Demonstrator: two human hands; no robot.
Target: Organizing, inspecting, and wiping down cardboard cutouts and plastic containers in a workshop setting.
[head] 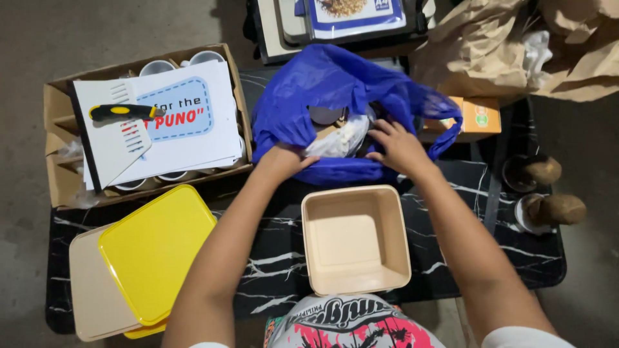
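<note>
A blue plastic bag (335,90) lies open on the black marbled table (271,258), with whitish wrapped items (342,138) inside. My left hand (284,158) grips the bag's near left edge. My right hand (396,145) rests with spread fingers at the bag's opening, touching its contents and right rim. Just in front of the bag, between my forearms, stands an empty square beige container (354,238).
A cardboard box (58,122) at left holds cups, printed white sheets and a black-and-yellow utility knife (122,113). Yellow and beige lids (151,248) are stacked at front left. Brown paper bags (490,45), an orange box (480,116) and two brown round objects (554,206) sit right.
</note>
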